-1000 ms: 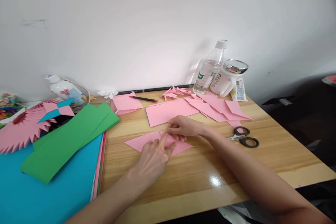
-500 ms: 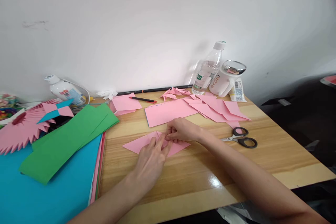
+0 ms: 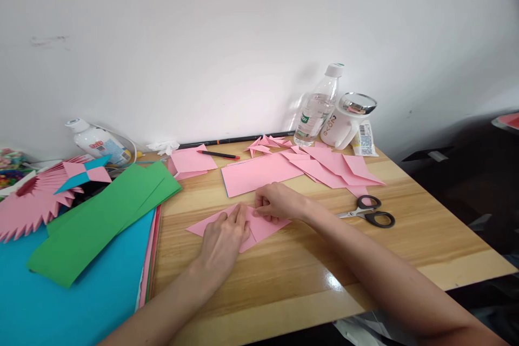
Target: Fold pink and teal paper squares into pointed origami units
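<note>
A folded pink paper piece lies on the wooden table in front of me. My left hand rests on its left half, fingers extended and pressed flat on the paper. My right hand sits at the paper's upper right part, fingers curled and pinching a fold near the middle. Just behind lies a flat pink sheet.
Scissors lie right of my right arm. Pink triangles, a water bottle, a white cup and a red pen are at the back. Green paper strips, blue sheets, a pink fan flower and a glue bottle fill the left.
My left hand has slid left and flattened on the paper. My right hand has stayed pinching the fold. The view has shifted slightly.
</note>
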The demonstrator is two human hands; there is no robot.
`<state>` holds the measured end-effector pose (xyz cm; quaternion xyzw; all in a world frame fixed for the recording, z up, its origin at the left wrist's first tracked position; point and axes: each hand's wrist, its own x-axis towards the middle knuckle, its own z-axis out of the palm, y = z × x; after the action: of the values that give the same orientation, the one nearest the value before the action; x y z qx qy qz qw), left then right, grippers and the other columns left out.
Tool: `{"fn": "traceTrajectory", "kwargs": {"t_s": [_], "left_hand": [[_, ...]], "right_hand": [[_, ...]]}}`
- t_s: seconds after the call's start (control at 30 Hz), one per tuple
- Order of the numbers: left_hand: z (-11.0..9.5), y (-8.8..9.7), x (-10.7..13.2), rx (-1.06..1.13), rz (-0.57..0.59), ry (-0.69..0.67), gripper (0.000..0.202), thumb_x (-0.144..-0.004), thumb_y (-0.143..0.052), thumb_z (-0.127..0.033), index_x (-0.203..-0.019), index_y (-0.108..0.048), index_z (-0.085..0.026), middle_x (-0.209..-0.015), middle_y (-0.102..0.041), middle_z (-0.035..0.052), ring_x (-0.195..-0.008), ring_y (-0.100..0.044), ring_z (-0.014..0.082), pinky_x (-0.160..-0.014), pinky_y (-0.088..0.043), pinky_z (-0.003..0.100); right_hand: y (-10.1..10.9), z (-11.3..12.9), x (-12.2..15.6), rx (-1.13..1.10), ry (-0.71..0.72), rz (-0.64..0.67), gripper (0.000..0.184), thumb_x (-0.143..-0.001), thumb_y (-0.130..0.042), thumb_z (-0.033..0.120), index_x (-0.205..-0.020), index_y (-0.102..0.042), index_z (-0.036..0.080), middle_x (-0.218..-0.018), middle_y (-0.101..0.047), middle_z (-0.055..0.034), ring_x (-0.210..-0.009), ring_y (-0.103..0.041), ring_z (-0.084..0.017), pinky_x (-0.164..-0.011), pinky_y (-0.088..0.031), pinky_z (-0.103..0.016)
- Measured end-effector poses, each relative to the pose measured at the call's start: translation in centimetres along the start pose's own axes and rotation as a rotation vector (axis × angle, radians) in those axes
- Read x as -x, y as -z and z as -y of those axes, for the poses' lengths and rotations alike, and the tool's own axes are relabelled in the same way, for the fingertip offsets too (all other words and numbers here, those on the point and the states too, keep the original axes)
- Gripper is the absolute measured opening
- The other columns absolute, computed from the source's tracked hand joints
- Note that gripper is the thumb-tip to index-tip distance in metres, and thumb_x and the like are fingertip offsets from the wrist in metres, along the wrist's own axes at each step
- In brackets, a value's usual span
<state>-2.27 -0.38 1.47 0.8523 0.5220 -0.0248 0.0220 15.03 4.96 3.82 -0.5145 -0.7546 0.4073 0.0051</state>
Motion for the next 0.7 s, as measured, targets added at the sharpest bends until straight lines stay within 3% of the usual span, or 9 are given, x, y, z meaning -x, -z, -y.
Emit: {"fn": "traceTrajectory", "kwargs": {"t_s": [0.1,0.27,0.37,0.47,0.57,0.7], "left_hand": [[0.0,0.7,0.2,-0.014,0.002,0.051,0.029,-0.09,-0.046,-0.02,-0.117,-0.054,-0.011,-0.078,-0.071,0.01,-0.072,-0.068,0.0254,-0.055,-0.048,0.029],[0.5,-0.1,0.4,0.038,-0.134,-0.019,0.021,-0.087,-0.05,-0.017,-0.107,-0.055,-0.013,-0.075,-0.07,0.0072,-0.068,-0.068,0.0234,-0.054,-0.045,0.028],[0.9,-0.8,0.4,0.104,-0.299,-0.096,0.017,-0.087,-0.05,-0.015,-0.103,-0.056,-0.013,-0.072,-0.068,0.0047,-0.062,-0.065,0.0207,-0.05,-0.043,0.027],[1.4,-0.8,0.2,0.156,-0.539,-0.209,0.015,-0.091,-0.046,-0.015,-0.099,-0.058,-0.014,-0.068,-0.067,0.0033,-0.06,-0.062,0.0186,-0.051,-0.044,0.027],[2.5,-0.4,-0.4,0.22,-0.784,-0.245,0.018,-0.091,-0.046,-0.012,-0.104,-0.058,-0.015,-0.079,-0.069,0.0055,-0.07,-0.062,0.0182,-0.062,-0.049,0.029],[4.1,-0.6,-1.3,0.403,-0.936,-0.126,0.018,-0.09,-0.05,-0.011,-0.103,-0.061,-0.016,-0.096,-0.07,0.0075,-0.09,-0.065,0.019,-0.082,-0.052,0.034]], "right_hand": [[0.1,0.3,0.2,0.047,-0.006,-0.006,0.008,-0.078,-0.059,0.021,-0.073,-0.061,0.016,-0.064,-0.07,0.001,-0.052,-0.062,-0.008,-0.053,-0.043,-0.016],[0.0,1.2,1.0,0.23,-0.039,-0.108,0.008,-0.079,-0.063,0.025,-0.081,-0.065,0.017,-0.08,-0.072,-0.0037,-0.074,-0.066,-0.017,-0.063,-0.043,-0.023],[-0.3,1.9,1.7,0.351,-0.056,-0.156,0.013,-0.08,-0.065,0.027,-0.087,-0.067,0.016,-0.098,-0.069,-0.0103,-0.092,-0.063,-0.025,-0.071,-0.042,-0.029],[-0.7,2.3,2.1,0.422,-0.067,-0.155,0.016,-0.08,-0.066,0.026,-0.09,-0.067,0.013,-0.106,-0.066,-0.0147,-0.1,-0.06,-0.028,-0.073,-0.042,-0.03],[-0.8,2.3,2.1,0.442,-0.076,-0.127,0.012,-0.078,-0.067,0.025,-0.086,-0.068,0.015,-0.096,-0.069,-0.0112,-0.092,-0.063,-0.024,-0.067,-0.041,-0.027],[0.5,1.5,2.3,0.443,-0.096,-0.114,0.009,-0.072,-0.07,0.022,-0.081,-0.067,0.02,-0.085,-0.071,-0.003,-0.081,-0.064,-0.019,-0.06,-0.037,-0.024]]}}
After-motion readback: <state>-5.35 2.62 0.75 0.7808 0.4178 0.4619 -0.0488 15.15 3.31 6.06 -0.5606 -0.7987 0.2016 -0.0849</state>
